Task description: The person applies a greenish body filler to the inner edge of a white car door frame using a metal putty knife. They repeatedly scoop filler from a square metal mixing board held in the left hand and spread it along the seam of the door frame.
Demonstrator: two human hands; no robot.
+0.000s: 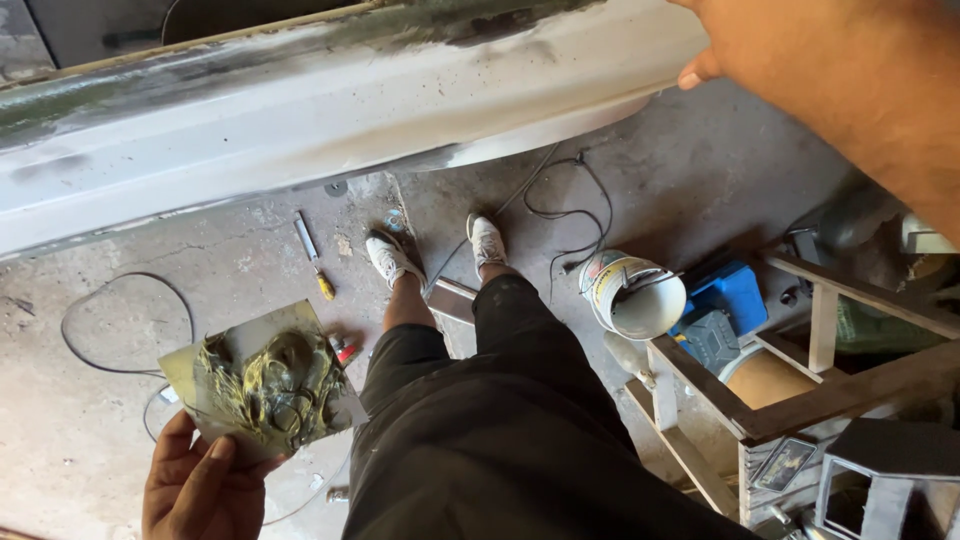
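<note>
The flat metal board sat in the lower left of the frame, tilted toward the camera and smeared across its middle with a swirl of greenish-yellow filler paste. The left hand held it from below, fingers curled under the near edge and the thumb pressed onto the board's lower corner, so the hand was closed on it. Behind the board lay the bare concrete floor, with a thin black cable looping across it.

In the upper right of the frame the right hand rested against the edge of a long white body panel that ran across the top of the frame, patched with grey and dark sanded spots. Only the thumb tip and the back of the hand showed, so I could not tell how far that hand was open.

Below the panel, the person's legs in black shorts ended in white shoes at mid-frame. A yellow-handled screwdriver lay on the floor left of the shoes. To the right stood a white tub, a blue machine just beside it, and a wooden frame at the lower right.
</note>
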